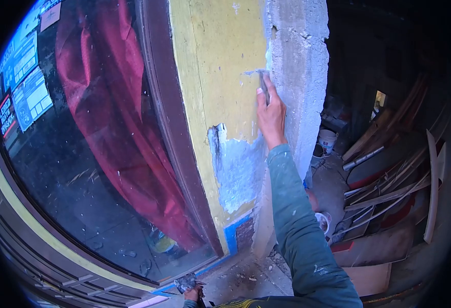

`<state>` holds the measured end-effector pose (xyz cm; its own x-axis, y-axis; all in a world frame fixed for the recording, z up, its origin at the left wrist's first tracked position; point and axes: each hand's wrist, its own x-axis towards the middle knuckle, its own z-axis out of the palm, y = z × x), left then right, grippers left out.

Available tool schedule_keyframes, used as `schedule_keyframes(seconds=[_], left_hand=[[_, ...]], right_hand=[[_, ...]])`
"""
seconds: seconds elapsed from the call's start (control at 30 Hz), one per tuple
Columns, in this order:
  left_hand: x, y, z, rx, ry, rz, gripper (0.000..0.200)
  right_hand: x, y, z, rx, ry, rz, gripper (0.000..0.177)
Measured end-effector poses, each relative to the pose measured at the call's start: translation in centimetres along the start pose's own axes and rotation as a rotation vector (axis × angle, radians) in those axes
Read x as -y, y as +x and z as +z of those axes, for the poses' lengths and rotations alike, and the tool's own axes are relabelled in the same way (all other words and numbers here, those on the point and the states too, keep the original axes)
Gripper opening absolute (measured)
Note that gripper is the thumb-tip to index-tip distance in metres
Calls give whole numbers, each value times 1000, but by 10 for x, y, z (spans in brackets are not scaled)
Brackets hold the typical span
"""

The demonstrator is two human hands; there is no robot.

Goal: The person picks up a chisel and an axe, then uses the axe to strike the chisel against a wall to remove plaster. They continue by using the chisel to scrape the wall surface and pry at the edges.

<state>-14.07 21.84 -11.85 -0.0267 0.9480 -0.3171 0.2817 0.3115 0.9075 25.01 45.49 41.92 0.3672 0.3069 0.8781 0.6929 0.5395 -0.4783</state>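
Note:
My right hand (pixel 272 115) reaches up to the yellow painted wall (pixel 220 56). Its fingers are closed on a thin grey scraper (pixel 262 79), mostly covered by the hand. The tip meets the paint beside a pale scuffed patch, close to the rough bare concrete edge (pixel 299 66). Lower on the wall, a large bare white patch (pixel 241 169) shows where paint is absent. At the bottom of the view, my left hand (pixel 193 292) is wrapped round a dark grey, crusted object (pixel 185 282) whose kind I cannot make out.
Left of the wall is a glass pane with a brown frame (pixel 166 102) and a red curtain (pixel 112 138) behind it. To the right, wooden boards and strips (pixel 389 190) lie in a dark room with a white bucket (pixel 327 141). Rubble (pixel 276 259) lies below.

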Motion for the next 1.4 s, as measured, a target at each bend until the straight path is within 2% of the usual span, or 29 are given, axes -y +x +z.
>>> schedule_keyframes(seconds=[0.03, 0.1, 0.2, 0.33, 0.4, 0.47, 0.53, 0.6, 0.67, 0.7, 0.87, 0.9, 0.93, 0.97, 1.03, 1.2, 1.33, 1.4], left_hand=[[7, 6, 3, 1, -6, -3, 37], [26, 19, 5, 34, -444, -153, 16], [23, 26, 2, 90, -470, -107, 16], [28, 27, 1, 68, -439, -106, 16], [32, 30, 4, 91, -464, -100, 16], [27, 32, 5, 109, -493, -80, 17], [-24, -1, 2, -9, -229, -82, 27], [-18, 2, 3, -30, -277, -108, 26], [-16, 2, 5, -48, -331, -132, 25], [-13, -2, 6, -61, -331, -114, 25], [-4, 7, 6, -122, -345, -13, 25], [18, 24, 4, -1, -430, -30, 17], [32, 30, 0, 123, -509, -49, 17], [14, 21, -4, 125, -508, -51, 17], [-23, -2, -11, 81, -476, -90, 16], [-15, 3, -8, 79, -510, -111, 16], [-18, -2, -12, 67, -509, -107, 16], [-14, 0, -11, 84, -532, -109, 16]], right_hand=[[3, 4, -3, 15, 2, 23, 44], [1, -5, -3, 36, -30, 37, 44], [-5, -27, 4, 59, -88, -13, 44], [8, 14, -4, 29, -13, 69, 44], [2, 11, -1, 35, -29, 81, 44], [5, -15, 4, 20, -8, -15, 45], [13, -34, 11, 57, -19, -47, 45], [16, -33, 16, 95, -33, -64, 45], [30, 0, 15, 14, -9, 4, 45], [37, 11, 10, 36, 16, 92, 46], [39, -31, 24, 77, -57, 24, 45], [41, -34, 27, 46, -44, -33, 46], [43, -38, 27, 12, -34, -85, 46], [51, -25, 20, 47, -58, 62, 46], [48, -8, 14, 50, -31, 81, 46], [47, -34, 18, 88, -96, 84, 44], [41, 6, 9, -18, -29, 145, 44], [47, -3, 8, -6, -11, 177, 44]])
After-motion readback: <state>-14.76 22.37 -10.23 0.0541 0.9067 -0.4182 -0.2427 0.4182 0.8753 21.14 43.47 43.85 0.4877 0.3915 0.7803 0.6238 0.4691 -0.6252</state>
